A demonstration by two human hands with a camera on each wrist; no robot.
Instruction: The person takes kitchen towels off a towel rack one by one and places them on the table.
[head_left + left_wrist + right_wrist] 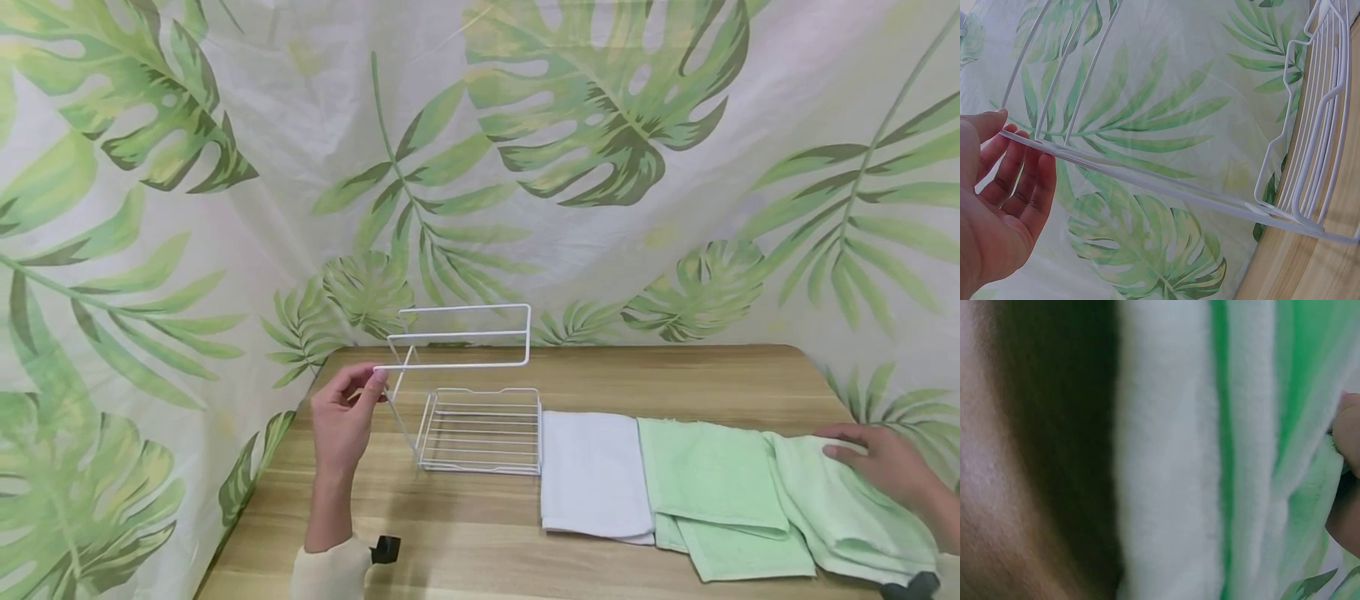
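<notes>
A white wire rack (480, 471) stands on the table, its base a low tray of parallel wires with a tall side and a top frame of bars. My left hand (345, 417) pinches the rack's upper left corner between thumb and fingers, as the left wrist view also shows. At the far right, my right hand (885, 462) grips the upper edge of a loosely folded light green towel (832, 500). Thick folds of that towel (1172, 450) fill much of the right wrist view, with only part of the fingers (1349, 434) showing at the edge.
Right beside the rack's base lies a folded white towel (592, 475). Another folded green towel (712, 475) sits between it and the held one, a lower layer sticking out in front. Behind the wooden table (465, 542) hangs a leaf-patterned curtain (600, 250).
</notes>
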